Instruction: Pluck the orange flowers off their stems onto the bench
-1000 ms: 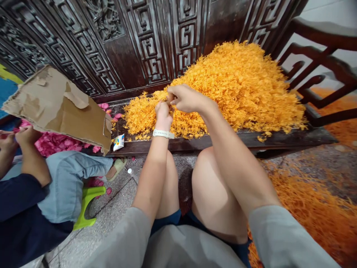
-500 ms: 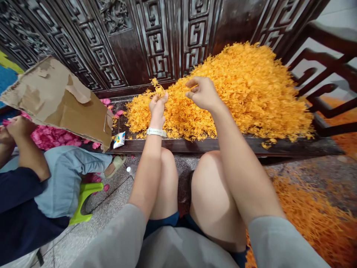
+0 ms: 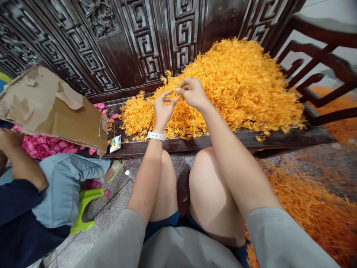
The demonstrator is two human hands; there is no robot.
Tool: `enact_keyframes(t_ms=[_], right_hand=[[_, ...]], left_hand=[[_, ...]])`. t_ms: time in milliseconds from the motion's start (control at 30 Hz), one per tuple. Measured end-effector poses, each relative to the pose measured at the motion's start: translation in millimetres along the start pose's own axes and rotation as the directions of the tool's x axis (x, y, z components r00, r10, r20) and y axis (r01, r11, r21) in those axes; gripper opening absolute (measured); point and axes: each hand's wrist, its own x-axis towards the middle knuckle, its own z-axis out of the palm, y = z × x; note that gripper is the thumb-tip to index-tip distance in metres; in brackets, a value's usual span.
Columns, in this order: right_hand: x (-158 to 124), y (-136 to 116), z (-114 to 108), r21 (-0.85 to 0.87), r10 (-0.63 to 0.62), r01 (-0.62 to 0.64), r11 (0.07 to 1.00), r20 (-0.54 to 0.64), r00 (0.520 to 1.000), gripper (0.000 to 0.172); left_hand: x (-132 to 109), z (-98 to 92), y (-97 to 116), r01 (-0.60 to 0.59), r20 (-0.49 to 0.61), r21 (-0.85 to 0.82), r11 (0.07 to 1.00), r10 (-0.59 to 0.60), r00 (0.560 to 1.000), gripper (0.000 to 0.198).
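The left hand and right hand are half-curled, fingertips close together just above a heap of orange shredded petals on the dark wooden counter; whether they pinch any strands is too small to tell.

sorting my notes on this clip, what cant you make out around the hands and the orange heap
All from the head view:
Left hand and right hand: whether the fingertips hold anything is too small to tell.
Orange heap: single strands too small to tell apart.
Small packet: print too small to read.
Co-worker's hand: cut off by the left edge.
Pink heap: partly hidden by the cardboard.
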Motion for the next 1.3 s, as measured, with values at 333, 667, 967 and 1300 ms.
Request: enact_keyframes(t_ms=[333,667,967,1300], right_hand=[[4.6,14.2,-6.4,0.238,0.227,-0.186,0.953,-0.159,0.961,0.022],[10.7,27.8,-16.6,-0.024,0.041,-0.049,0.998,-0.276,0.96,0.029],[27.9,50.3,-24.9,-0.09,-0.02,-0.013,0.996,-0.36,0.933,0.036],[42.9,62.7,4.1,-0.076,-0.18,0.164,0.984,-0.434,0.883,0.081]], left_hand=[[-5.9,4.8,-5.1,-0.032,0.099,0.025,0.999,0.029,0.995,0.026],[3.9,-11.4,-4.6,0.0,-0.108,-0.007,1.0,-0.001,0.994,0.03],[18.3,-33.7,-3.4,0.147,-0.194,-0.313,0.938,-0.215,0.957,0.035],[14.7,-0.8,-3.2,0.174,-0.425,-0.656,0.734,-0.55,0.719,0.021]])
